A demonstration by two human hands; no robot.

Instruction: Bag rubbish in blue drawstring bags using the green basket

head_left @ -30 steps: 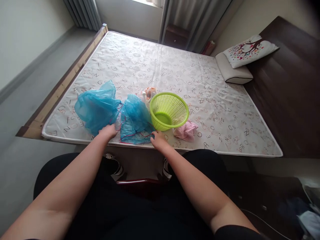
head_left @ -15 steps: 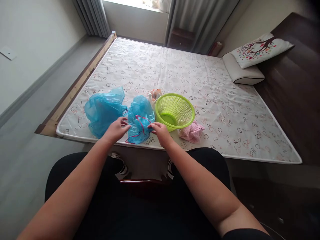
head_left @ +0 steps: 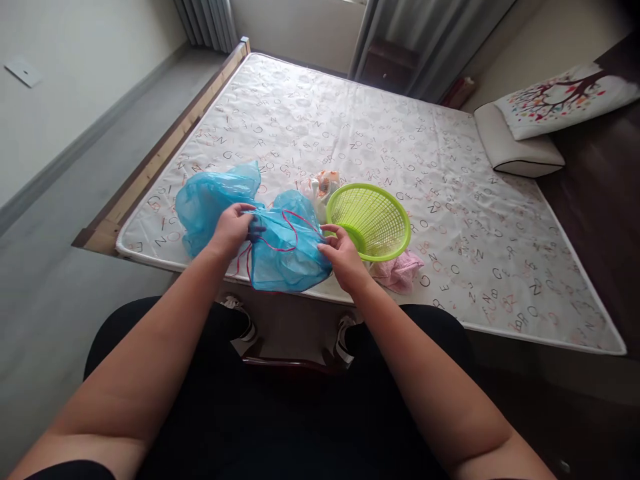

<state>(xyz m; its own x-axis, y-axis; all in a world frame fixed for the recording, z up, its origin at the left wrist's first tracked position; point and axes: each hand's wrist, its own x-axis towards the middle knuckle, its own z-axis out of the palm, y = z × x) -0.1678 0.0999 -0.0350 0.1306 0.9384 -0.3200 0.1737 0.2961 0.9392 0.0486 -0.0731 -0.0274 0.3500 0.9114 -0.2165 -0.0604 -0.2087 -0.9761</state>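
Observation:
A thin blue plastic bag (head_left: 290, 250) with a red drawstring (head_left: 295, 230) is stretched between my two hands at the mattress's front edge. My left hand (head_left: 235, 228) grips the bag's left side, with some fingers showing through the film. On the right side, my right hand (head_left: 343, 255) pinches the bag's edge between thumb and fingers. Another blue plastic bag (head_left: 213, 200) lies crumpled just beyond my left hand. The green plastic basket (head_left: 395, 230) stands tilted beside my right hand, partly over a pink cloth (head_left: 400, 272).
Behind the basket lies a small white-and-orange plastic bag (head_left: 323, 187). All these rest on a letter-printed mattress (head_left: 320, 127) in a wooden bed frame (head_left: 165, 147). A tree-print cushion (head_left: 565, 100) leans on a pale pillow (head_left: 515, 147) at the right. My knees are below the front edge.
My left hand has moved from beside the nearer blue bag to grip it. The bag is now spread wider, and my right hand has shifted slightly right with its edge. The view has tilted down.

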